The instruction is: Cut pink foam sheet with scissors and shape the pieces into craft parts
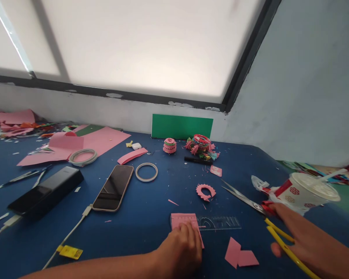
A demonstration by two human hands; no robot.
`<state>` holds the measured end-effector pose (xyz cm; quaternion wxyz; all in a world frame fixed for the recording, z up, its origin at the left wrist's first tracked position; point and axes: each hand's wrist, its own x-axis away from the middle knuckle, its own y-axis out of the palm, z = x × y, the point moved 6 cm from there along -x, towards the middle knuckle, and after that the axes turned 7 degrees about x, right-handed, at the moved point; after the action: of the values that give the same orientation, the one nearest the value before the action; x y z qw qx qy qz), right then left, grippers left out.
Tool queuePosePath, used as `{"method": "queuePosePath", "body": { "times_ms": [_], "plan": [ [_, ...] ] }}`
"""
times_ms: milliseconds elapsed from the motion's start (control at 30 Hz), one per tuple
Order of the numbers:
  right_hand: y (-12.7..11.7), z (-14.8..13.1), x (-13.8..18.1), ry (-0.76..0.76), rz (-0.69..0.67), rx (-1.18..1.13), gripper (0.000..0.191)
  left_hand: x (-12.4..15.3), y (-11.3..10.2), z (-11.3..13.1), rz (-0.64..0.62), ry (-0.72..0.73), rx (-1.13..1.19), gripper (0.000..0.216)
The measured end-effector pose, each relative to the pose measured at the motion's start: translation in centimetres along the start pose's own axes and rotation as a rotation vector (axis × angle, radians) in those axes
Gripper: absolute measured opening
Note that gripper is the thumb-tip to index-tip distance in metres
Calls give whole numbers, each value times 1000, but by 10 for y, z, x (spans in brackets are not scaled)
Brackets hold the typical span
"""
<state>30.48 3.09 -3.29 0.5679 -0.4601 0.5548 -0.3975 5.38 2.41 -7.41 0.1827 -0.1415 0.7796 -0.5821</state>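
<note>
My left hand has its fingers bent and pressed down on a pink paper piece. Under that hand and paper lies a clear plastic ruler, its right part showing. My right hand is at the lower right, with yellow two-pronged tweezers between thumb and fingers. Its fingertips reach the red handle of the scissors, whose blades point left and away. Two folded pink paper pieces lie between my hands. Farther off is a curved chain of pink folded paper.
A lidded cup with a straw stands at the right. A phone, a black power bank and tape rolls lie left. A ringed paper model, a black pen and a green card are behind.
</note>
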Motion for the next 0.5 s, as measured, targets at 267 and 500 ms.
{"method": "queuePosePath", "body": {
  "times_ms": [267,500],
  "plan": [
    [-33,-58,-55,-280,73,341,53,3,0,4,80,-1,-20,36],
    [-20,-121,-73,-700,171,560,18,2,0,3,124,-29,9,34]
  ]
}}
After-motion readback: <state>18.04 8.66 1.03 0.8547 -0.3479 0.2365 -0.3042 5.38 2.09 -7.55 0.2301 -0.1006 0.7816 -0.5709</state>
